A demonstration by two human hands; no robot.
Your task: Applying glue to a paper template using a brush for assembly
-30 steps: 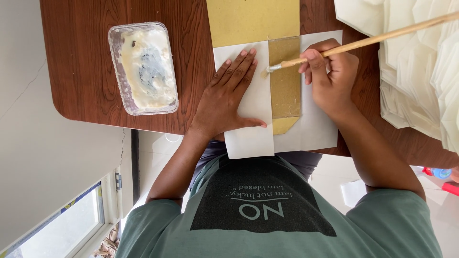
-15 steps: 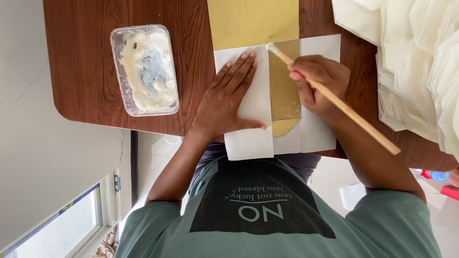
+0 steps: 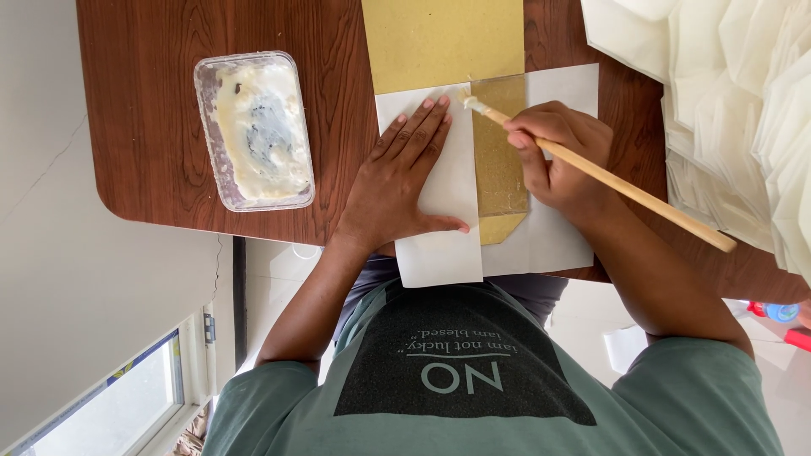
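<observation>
My left hand (image 3: 397, 181) lies flat, fingers spread, on a white sheet of paper (image 3: 439, 253) and holds it down on the brown wooden table (image 3: 144, 127). My right hand (image 3: 562, 156) grips a long wooden brush (image 3: 642, 198). Its pale bristle tip touches the far end of a narrow gold strip (image 3: 498, 169) that shows between the white sheet and a second white sheet (image 3: 562, 89). A larger gold sheet (image 3: 443, 42) lies just beyond the strip.
A clear plastic tub (image 3: 253, 127) smeared with whitish paste stands on the table's left side. A pile of folded white paper pieces (image 3: 743, 101) fills the right side. The table's near edge is close to my body; floor and a window show below left.
The brush tip has moved along the gold strip to its far end. The handle has swung from pointing far right to pointing near right. My left hand has stayed put.
</observation>
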